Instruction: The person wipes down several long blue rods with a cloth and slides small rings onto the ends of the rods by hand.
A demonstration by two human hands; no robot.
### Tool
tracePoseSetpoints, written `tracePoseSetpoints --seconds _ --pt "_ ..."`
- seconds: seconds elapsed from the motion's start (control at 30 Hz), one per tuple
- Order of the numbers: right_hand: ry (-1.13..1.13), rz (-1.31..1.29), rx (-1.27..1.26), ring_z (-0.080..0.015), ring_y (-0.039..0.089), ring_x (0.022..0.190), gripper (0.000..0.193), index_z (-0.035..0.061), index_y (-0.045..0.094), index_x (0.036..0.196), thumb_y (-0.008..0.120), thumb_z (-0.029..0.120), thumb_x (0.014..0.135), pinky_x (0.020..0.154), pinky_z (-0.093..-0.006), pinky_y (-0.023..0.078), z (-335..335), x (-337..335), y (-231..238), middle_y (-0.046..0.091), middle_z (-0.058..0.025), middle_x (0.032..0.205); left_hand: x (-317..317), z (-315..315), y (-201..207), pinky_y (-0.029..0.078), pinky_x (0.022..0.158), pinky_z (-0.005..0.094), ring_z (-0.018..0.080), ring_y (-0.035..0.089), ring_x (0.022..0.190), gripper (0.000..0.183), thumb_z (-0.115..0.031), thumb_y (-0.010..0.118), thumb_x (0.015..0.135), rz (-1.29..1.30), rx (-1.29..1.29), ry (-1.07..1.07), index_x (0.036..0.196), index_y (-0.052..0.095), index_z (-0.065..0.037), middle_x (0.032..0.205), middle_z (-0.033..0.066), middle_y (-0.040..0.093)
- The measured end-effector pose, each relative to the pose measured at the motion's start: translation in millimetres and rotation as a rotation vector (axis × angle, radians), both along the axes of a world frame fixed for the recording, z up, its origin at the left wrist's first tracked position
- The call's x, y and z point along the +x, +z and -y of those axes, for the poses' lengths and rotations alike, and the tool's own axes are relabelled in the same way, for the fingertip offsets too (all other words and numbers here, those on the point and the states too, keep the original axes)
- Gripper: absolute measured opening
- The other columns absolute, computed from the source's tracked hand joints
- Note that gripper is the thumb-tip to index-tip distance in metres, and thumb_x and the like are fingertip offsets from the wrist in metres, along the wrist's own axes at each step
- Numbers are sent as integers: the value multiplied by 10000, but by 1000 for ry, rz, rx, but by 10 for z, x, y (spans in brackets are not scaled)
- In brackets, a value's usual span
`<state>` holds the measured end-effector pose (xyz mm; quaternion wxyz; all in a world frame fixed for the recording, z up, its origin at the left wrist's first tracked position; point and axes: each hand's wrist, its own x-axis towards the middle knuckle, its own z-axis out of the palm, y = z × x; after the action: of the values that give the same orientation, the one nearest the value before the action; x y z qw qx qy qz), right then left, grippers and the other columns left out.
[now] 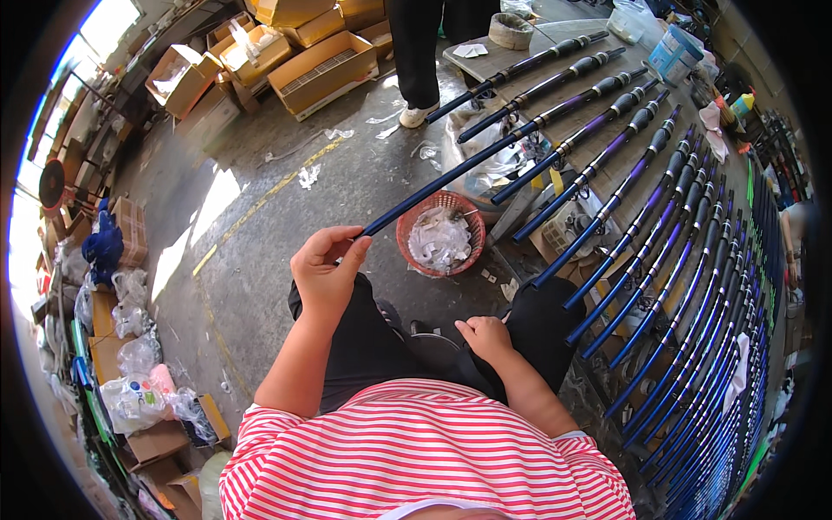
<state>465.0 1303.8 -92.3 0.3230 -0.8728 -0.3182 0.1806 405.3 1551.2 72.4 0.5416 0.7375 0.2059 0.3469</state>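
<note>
A long dark-blue fishing rod (451, 186) slants from my left hand (325, 269) up to the table, where its black grip end lies. My left thumb and fingers pinch the rod's near tip. My right hand (487, 336) rests by my right thigh with its fingers curled in; nothing shows in it. To the right of the held rod, several similar blue and black fishing rods (598, 227) lie side by side, their blue ends jutting past the table edge toward me. Two more rods (529, 104) lie beyond the held one.
A red plastic basket (401, 238) with crumpled clear wrapping stands on the floor ahead. The grey table (555, 39) carries a blue-labelled tub (674, 54) and a tape roll (511, 31). Cardboard boxes (321, 74) are stacked at the back left. A person in dark trousers (416, 52) stands beyond.
</note>
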Motion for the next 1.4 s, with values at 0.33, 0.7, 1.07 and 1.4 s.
tracePoseSetpoints --seconds 0.33,0.7,1.07,1.4 --pt "9 -13 -49 -355 520 562 383 23 539 541 544 326 776 509 -433 388 -31 -29 114 525 -188 583 -32 -34 -15 482 644 207 126 589 744 134 66 655 658 85 247 20 778 618 20 817 87 608" --pt "-438 -591 678 -27 328 446 345 52 486 557 523 245 841 424 -205 253 -547 696 639 396 49 487 -106 -27 7 465 638 190 95 578 722 128 39 644 704 78 58 -7 822 593 35 785 69 606" --pt "-24 -1278 1640 -68 345 525 300 60 608 930 550 326 806 492 -206 283 -1172 1496 971 415 31 596 -208 -91 168 462 586 181 72 567 616 123 6 631 736 -118 -109 -54 842 581 45 697 46 601" --pt "-35 -1201 1712 -64 417 541 296 -3 582 984 546 242 821 490 -191 333 -1223 1675 1113 477 11 619 -218 -59 150 465 577 190 96 575 612 129 23 614 743 -102 -112 -33 864 575 47 688 61 599"
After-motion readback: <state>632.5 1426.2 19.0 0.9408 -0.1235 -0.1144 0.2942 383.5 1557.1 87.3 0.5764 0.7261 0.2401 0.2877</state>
